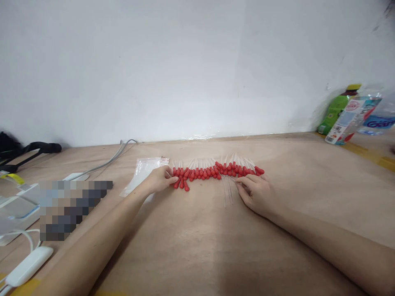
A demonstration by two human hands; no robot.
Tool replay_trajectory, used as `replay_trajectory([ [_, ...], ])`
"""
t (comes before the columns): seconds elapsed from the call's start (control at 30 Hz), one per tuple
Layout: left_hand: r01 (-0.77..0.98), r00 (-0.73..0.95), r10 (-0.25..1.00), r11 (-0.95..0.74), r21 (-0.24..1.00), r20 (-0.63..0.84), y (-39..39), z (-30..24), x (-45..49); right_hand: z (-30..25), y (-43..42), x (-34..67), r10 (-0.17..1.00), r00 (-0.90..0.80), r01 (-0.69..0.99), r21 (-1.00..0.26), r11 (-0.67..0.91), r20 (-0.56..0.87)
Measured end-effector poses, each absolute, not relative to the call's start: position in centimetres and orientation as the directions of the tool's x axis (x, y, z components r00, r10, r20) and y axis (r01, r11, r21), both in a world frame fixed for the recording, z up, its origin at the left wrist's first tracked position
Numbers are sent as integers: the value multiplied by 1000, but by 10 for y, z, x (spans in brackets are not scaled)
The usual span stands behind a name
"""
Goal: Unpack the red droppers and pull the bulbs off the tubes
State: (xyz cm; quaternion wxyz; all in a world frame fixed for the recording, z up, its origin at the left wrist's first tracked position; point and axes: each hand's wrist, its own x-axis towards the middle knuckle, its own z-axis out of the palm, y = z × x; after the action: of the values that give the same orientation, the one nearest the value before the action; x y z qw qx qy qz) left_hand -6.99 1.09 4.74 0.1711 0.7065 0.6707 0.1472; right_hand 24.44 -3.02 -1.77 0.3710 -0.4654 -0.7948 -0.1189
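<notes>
A row of glass droppers with red rubber bulbs [203, 173] lies across the table, thin clear tips mostly pointing toward the wall. Several lie the other way round, their clear tubes [227, 191] toward me. My left hand [160, 179] is at the row's left end, fingers curled and thumb beside the bulbs; what lies between them is hidden. At the right end, my right hand [257, 193] has its fingers bent at the bulbs, and a thin tube seems to run into its grip. A clear plastic bag [143, 172] lies flat partly under my left hand.
A green bottle [338, 109], a patterned carton [352, 119] and a clear water bottle [378, 121] stand at the back right. Grey cables [114, 158], a white power strip [23, 205] and a white plug-like block [29, 266] are on the left. A white wall [191, 70] bounds the table.
</notes>
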Motion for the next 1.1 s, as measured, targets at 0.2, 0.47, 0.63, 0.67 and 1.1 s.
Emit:
replay_trajectory([
  [0.2, 893, 19, 1000, -13, 451, -9, 14, 50, -76, -17, -34, 242, 633, -376, 787, -127, 603, 677],
  [0.47, 945, -40, 978, -30, 325, 206, 25, 37, -73, -10, -39, 242, 675, -459, 768, -124, 628, 577],
  [0.63, 947, -62, 975, -11, 322, 215, 28, 31, -68, -8, -39, 242, 690, -482, 764, -128, 633, 540],
  [0.67, 946, -69, 974, -5, 325, 216, 29, 31, -67, -8, -39, 242, 691, -487, 762, -128, 635, 535],
  [1.1, 931, -70, 898, -97, 351, 435, 18, 53, -60, -15, -33, 245, 664, -281, 762, -259, 593, 693],
])
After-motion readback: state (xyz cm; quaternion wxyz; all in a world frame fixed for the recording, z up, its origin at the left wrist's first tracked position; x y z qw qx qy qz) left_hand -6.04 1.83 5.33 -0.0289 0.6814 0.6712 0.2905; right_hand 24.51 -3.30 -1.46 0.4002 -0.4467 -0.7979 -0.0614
